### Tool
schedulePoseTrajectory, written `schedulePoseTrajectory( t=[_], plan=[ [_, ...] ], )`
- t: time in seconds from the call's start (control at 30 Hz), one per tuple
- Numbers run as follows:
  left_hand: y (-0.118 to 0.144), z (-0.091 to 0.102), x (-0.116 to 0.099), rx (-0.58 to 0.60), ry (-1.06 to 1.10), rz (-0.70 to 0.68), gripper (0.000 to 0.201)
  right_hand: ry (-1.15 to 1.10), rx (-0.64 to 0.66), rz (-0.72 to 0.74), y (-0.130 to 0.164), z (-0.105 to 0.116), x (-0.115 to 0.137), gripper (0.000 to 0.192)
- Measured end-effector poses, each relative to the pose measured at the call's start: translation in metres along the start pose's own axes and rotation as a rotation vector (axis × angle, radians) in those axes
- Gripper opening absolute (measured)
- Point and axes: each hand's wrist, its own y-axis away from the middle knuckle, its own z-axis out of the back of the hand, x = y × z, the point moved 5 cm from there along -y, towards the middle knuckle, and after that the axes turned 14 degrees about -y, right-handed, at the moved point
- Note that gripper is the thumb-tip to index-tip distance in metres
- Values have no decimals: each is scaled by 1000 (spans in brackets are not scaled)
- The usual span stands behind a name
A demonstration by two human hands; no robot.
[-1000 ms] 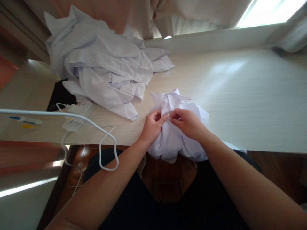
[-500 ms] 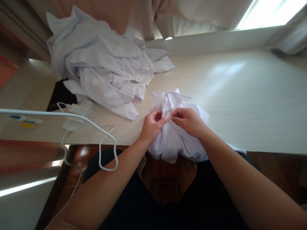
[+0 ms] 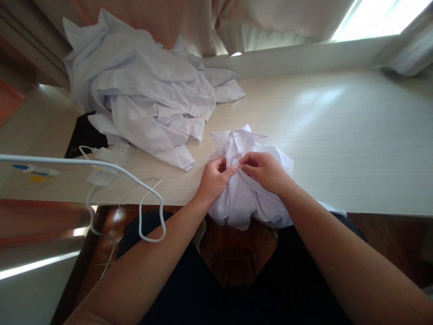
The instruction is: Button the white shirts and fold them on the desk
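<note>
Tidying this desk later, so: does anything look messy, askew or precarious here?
Yes. The white garment pinched by the left hand and right hand is bunched up and hangs over the table edge. A heap of white shirts lies crumpled at the back left, and a white cable dangles off the front edge.

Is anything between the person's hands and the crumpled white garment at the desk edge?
Nothing visible: left hand and right hand both already pinch the crumpled white garment at one spot.

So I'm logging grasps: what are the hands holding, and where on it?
Both the left hand and right hand pinch the white shirt at a fold on top.
</note>
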Motion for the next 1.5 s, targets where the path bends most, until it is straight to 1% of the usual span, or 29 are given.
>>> schedulePoseTrajectory(
  t=[0.4,0.57,0.73,0.97,1.23,1.5],
  plan=[
    [-1,-3,4,21,57,13,35,-32,-7,-16,-1,1,-4,19],
    [-1,-3,2,6,74,15,35,-60,-5,-33,0,1,-3,19],
    [0,-5,2,27,51,1,35,-80,-3,-74,0,1,-1,21],
    [-1,-6,3,37,44,0,34,-88,-4,-69,-1,1,-3,18],
    [-1,-8,1,57,61,-5,35,-72,-3,-69,0,2,-2,17],
    [-1,-9,1,63,59,-8,35,32,-26,-26,0,3,-2,15]
  ],
)
